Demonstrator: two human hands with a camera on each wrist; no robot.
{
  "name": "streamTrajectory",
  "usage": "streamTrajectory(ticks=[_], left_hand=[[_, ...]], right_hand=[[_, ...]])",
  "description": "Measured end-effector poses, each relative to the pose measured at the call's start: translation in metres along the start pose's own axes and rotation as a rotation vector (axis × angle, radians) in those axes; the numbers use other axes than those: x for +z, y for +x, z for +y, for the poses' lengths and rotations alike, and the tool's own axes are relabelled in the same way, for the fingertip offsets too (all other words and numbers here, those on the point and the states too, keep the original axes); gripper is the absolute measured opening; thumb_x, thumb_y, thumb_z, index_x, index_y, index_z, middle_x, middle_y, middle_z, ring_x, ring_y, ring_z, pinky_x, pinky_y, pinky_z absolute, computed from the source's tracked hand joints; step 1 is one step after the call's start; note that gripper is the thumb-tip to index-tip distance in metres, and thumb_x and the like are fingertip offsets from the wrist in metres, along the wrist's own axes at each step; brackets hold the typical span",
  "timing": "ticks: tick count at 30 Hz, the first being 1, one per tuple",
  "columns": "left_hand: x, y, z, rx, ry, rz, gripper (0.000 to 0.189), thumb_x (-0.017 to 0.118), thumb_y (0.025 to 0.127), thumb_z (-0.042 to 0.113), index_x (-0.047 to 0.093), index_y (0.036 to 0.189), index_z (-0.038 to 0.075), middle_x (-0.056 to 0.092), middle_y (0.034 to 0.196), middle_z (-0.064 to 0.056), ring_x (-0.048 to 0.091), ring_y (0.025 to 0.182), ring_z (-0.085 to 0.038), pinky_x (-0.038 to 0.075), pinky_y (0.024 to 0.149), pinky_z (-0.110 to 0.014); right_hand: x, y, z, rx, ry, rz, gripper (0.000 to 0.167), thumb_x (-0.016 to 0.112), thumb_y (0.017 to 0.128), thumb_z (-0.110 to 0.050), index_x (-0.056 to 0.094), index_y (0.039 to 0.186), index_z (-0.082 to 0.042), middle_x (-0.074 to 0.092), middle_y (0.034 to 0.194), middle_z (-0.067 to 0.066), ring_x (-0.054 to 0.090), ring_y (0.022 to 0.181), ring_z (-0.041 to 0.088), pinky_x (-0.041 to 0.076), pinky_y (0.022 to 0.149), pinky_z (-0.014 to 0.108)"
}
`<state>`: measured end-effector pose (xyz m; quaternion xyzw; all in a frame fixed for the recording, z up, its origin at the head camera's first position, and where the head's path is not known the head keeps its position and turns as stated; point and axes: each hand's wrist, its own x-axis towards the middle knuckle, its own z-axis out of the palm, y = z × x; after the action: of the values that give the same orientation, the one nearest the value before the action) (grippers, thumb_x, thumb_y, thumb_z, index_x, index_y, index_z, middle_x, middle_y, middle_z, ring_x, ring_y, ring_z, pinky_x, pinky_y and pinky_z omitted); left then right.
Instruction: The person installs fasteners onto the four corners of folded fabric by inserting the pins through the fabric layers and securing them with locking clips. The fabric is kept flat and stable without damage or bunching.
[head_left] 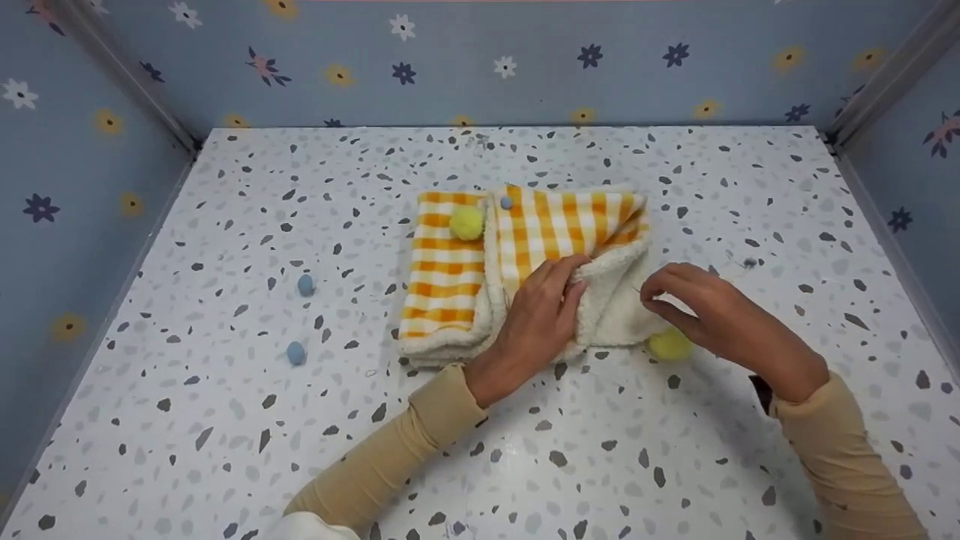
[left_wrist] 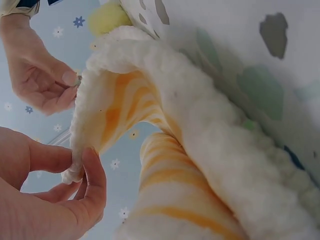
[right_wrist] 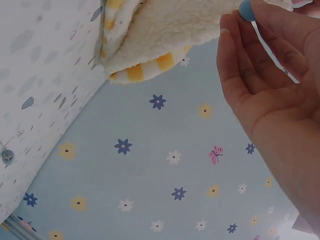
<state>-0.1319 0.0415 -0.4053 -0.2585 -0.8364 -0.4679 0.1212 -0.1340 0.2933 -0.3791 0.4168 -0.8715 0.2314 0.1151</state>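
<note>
In the head view, flowered blue walls (head_left: 465, 45) border the speckled table (head_left: 195, 420); your checked blanket (head_left: 444, 270) lies midway between its side edges. Left wrist: your left hand (left_wrist: 55, 212) pinches the fleecy hem. Right wrist: your right hand (right_wrist: 280, 105) pinches a blue ball (right_wrist: 245, 10).

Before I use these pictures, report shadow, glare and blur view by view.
Head: soft shadow on the speckled tabletop beside the right sleeve; left wrist: the nearest fleece of the checked cloth looks blurred; right wrist: the flowered wall washes out near the lower right corner.
</note>
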Motion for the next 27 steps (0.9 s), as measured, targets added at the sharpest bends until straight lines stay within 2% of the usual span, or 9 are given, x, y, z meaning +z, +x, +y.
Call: streamTrajectory(ticks=[7,15,23,27], left_hand=[[-0.001,0.000,0.001,-0.005,0.020,0.001,0.028,0.057,0.106,0.009,0.063,0.132,0.001,0.063,0.100,-0.012,0.059,0.084,-0.024,0.050,0.076,-0.035],[-0.001,-0.001,0.001,-0.016,0.005,-0.039,0.028,0.055,0.107,0.010,0.062,0.133,0.002,0.061,0.098,-0.011,0.058,0.082,-0.023,0.049,0.073,-0.031],[0.001,-0.002,0.002,0.025,-0.005,-0.057,0.028,0.053,0.108,0.010,0.063,0.132,0.001,0.060,0.096,-0.012,0.057,0.080,-0.023,0.050,0.072,-0.028],[0.002,-0.002,0.002,0.051,0.004,-0.050,0.027,0.054,0.107,0.010,0.064,0.131,0.002,0.060,0.097,-0.012,0.059,0.081,-0.023,0.052,0.074,-0.027]], right_hand=[[0.005,0.012,-0.008,-0.053,0.023,0.000,0.035,0.079,0.079,0.018,0.066,0.101,-0.005,0.064,0.101,0.003,0.063,0.094,0.016,0.046,0.081,0.020],[0.012,0.020,-0.012,-0.104,0.039,-0.015,0.033,0.078,0.081,0.016,0.065,0.103,-0.005,0.063,0.102,0.004,0.063,0.092,0.019,0.045,0.082,0.019],[0.016,0.027,-0.013,-0.121,0.063,-0.025,0.032,0.078,0.082,0.015,0.066,0.104,-0.004,0.064,0.103,0.003,0.064,0.093,0.017,0.050,0.081,0.025],[0.016,0.028,-0.013,-0.100,0.075,-0.033,0.031,0.077,0.083,0.014,0.067,0.106,-0.004,0.065,0.104,0.002,0.064,0.096,0.016,0.053,0.080,0.030]])
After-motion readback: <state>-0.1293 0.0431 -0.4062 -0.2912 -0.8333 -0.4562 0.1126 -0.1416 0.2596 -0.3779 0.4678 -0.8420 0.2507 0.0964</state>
